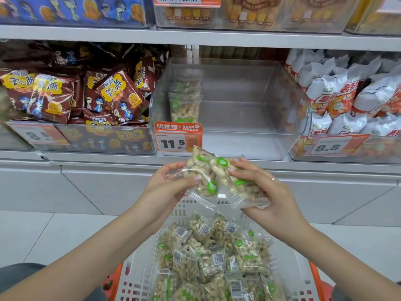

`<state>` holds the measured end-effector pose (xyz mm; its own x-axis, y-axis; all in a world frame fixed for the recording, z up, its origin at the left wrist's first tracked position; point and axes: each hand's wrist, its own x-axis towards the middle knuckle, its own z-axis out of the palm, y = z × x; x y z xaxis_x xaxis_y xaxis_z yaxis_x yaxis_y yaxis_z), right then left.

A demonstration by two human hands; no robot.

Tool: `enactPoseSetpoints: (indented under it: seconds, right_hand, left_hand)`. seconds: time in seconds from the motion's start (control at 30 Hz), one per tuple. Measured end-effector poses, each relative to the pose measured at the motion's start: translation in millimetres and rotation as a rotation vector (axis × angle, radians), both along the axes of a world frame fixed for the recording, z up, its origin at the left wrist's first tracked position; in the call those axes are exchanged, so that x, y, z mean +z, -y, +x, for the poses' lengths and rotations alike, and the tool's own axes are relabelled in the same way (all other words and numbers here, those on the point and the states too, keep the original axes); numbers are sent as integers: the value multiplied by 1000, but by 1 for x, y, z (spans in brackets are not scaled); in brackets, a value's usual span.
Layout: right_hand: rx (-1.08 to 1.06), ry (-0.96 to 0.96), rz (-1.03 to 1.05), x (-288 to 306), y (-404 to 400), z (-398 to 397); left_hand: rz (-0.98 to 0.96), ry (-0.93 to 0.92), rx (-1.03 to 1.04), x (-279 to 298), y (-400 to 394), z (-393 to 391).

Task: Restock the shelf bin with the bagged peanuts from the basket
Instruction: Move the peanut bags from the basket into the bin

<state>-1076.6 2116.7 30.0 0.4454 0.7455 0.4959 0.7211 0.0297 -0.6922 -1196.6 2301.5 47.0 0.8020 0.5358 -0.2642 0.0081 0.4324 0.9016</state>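
Observation:
Both hands hold clear bags of peanuts with green labels just below the shelf edge. My left hand (171,185) grips one peanut bag (200,174) from the left. My right hand (267,192) holds another peanut bag (243,190) that overlaps it on the right. Below them a white basket (134,279) with an orange frame holds several more peanut bags (217,253). The clear shelf bin (249,118) above is mostly bare, with a few peanut bags (184,103) standing at its left side.
A price tag reading 11.5 (178,140) hangs on the bin's front left. Brown snack bags (86,94) fill the bin to the left, white and orange bags (351,98) the bin to the right. Another shelf of goods runs above. Grey floor lies below.

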Motion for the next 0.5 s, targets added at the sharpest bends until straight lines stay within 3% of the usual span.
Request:
enactPoseSetpoints:
  seconds: [0.13,0.27,0.37,0.5]
  right_hand:
    - [-7,105,46,5,1,4]
    - [74,484,46,12,1,2]
    - [113,719,22,16,1,-2]
    - [140,787,-26,15,2,-4]
  left_hand:
    - [-88,-69,-190,12,-14,0]
    - [-97,-221,-305,23,-28,-1]
    - [-65,-319,-532,26,-30,-3]
    - [-78,-380,-620,24,-26,-4]
